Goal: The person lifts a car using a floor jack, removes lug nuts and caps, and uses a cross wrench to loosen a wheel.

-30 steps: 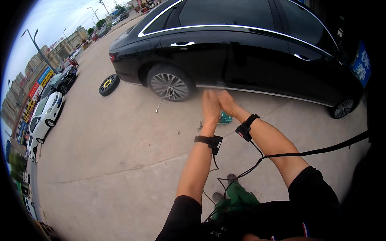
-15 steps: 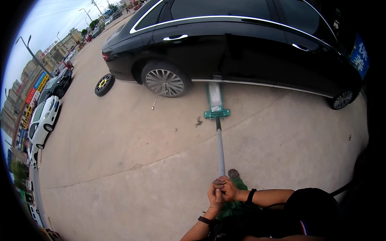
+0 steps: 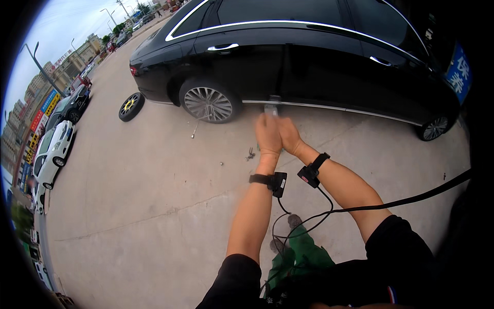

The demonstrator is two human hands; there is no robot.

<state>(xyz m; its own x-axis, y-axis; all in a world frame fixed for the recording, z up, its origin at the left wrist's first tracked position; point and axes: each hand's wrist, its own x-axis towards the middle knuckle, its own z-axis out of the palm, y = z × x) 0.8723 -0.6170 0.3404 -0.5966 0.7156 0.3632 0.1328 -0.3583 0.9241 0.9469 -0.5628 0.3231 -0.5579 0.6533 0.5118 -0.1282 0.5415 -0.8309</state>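
My left hand [image 3: 268,136] and my right hand [image 3: 289,135] are raised in front of me, side by side with arms stretched out. Both are closed round the end of the jack handle, which they hide from view; their fingers are smeared by motion. Beyond them, only a bit of the floor jack [image 3: 271,109] shows, under the sill of a black car [image 3: 252,62]. The car's rear wheel [image 3: 208,103] is still mounted. A thin wrench [image 3: 194,132] leans from that wheel to the ground.
A spare wheel with a yellow rim [image 3: 131,107] leans near the car's rear bumper. Small metal pieces [image 3: 250,153] lie on the concrete left of my hands. Black cables [image 3: 401,201] run from my wrist straps. Parked cars [image 3: 55,149] line the left.
Both hands have risen together from near my body to in front of the car's sill. The grey jack handle and most of the green jack, visible before, are now hidden behind them.
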